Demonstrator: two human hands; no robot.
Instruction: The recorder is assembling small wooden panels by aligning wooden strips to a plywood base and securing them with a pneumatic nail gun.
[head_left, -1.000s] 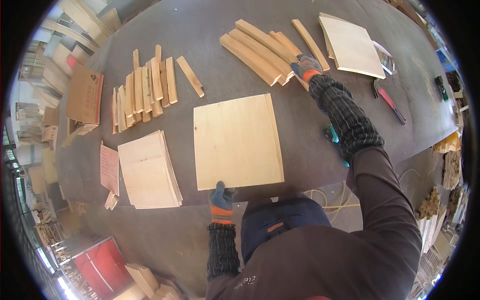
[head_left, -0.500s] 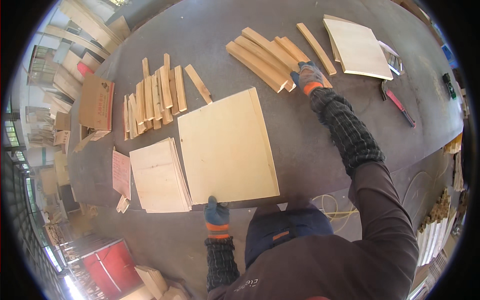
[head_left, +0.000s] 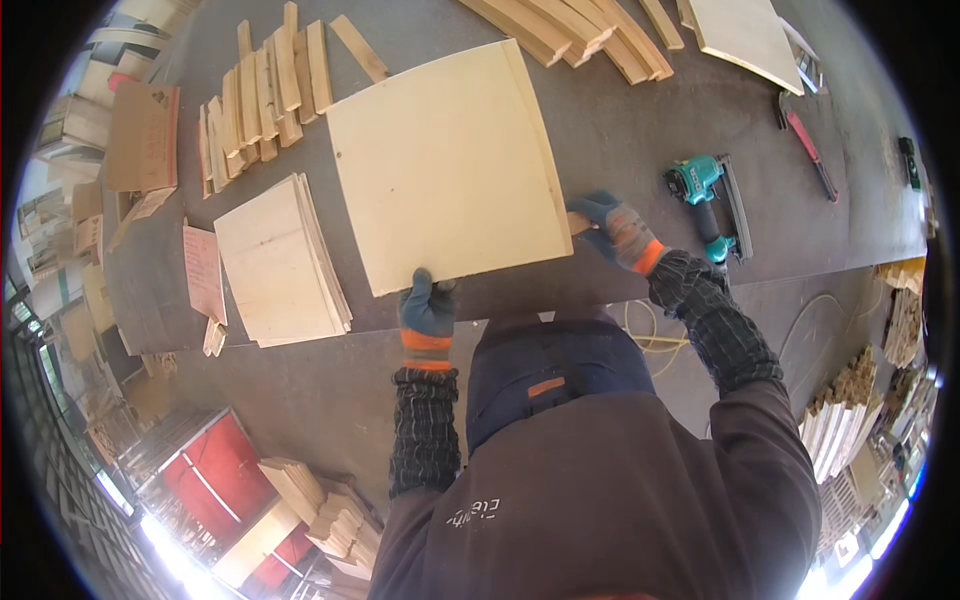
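A square plywood panel (head_left: 450,165) lies in front of me, its near edge close to the table's front edge. My left hand (head_left: 428,305), in a blue and orange glove, is closed on that near edge, thumb on top. My right hand (head_left: 618,230), gloved alike, is closed on a wooden strip (head_left: 579,222) at the panel's right edge. Only a short end of the strip shows; the rest is hidden by the panel and my fingers. To the right of that hand a teal nail gun (head_left: 705,190) rests on the table.
Wooden strips (head_left: 590,35) lie at the far side, and more strips (head_left: 262,95) at the left. Left of the panel are stacked thin boards (head_left: 275,265), a pinkish board (head_left: 204,272) and a cardboard box (head_left: 142,140). Red-handled pincers (head_left: 810,150) and a pale board (head_left: 745,35) lie right.
My right hand has come back from the far strips to the panel's right edge with a strip in it. The nail gun now shows. The whole view has shifted.
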